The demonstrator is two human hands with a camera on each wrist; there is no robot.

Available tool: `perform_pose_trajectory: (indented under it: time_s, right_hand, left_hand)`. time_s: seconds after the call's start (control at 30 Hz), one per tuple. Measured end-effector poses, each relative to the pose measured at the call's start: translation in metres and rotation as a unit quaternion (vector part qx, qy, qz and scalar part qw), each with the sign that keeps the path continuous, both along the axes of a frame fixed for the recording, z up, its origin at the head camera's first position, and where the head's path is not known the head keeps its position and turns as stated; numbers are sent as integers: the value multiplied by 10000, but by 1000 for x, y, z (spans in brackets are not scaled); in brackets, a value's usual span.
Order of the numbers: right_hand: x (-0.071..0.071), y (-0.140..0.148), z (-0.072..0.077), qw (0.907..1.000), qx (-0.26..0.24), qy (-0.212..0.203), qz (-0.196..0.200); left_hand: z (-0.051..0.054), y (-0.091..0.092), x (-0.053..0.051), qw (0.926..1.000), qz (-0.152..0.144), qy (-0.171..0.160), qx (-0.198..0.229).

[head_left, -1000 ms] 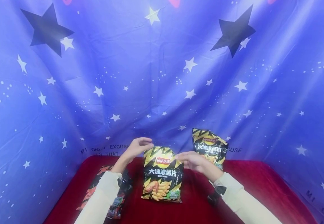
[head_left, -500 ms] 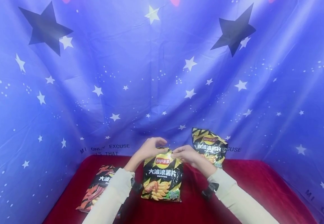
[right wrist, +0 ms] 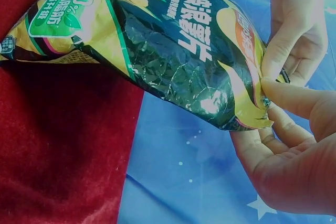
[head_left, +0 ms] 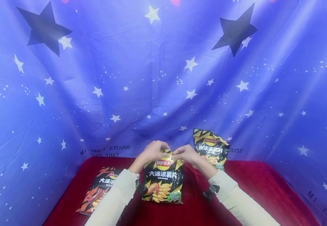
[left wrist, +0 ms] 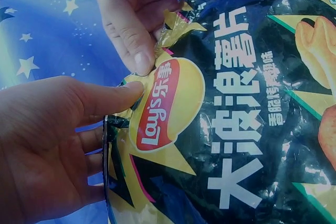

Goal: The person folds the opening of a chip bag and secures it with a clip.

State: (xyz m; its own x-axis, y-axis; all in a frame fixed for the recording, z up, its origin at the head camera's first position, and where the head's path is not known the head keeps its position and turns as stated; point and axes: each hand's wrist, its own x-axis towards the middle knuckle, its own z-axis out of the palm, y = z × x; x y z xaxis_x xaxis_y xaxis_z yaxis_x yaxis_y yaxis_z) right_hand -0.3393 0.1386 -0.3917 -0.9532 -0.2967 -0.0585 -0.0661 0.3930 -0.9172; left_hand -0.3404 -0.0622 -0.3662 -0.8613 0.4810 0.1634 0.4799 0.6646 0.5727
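A black and yellow Lay's chip bag (head_left: 163,179) stands upright in the middle of the red cloth, front towards me. My left hand (head_left: 155,151) pinches its top edge, thumb on the front and fingers behind. Just to the right, my right hand (head_left: 186,154) pinches the same edge. In the left wrist view the tips of both thumbs lie close together beside the logo on the bag (left wrist: 231,103). The right wrist view shows the bag's top corner (right wrist: 247,114) crumpled near my right hand (right wrist: 294,150). Some fingertips are hidden behind the bag.
A second black and yellow chip bag (head_left: 210,149) leans at the back right, by the blue starry curtain (head_left: 152,78). On the left, a red and black chip bag (head_left: 99,191) lies on the red cloth (head_left: 265,194), partly covered by my left sleeve (head_left: 115,194).
My left hand has moved right, from the bag's top left corner to the middle of its top edge. My right hand has shifted slightly left, and both now pinch close together.
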Motion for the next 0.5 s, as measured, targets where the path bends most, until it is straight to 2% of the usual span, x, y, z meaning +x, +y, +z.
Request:
perform_pose_trajectory:
  time_s: [0.2,0.5]
  right_hand:
    - [0,1,0,9999,79,105,-25]
    - [1,0,2,9995,244,189,14]
  left_hand:
    - [1,5,-1,9998,25,-40,-194]
    - [-1,7,-4,9997,-112,107,-183]
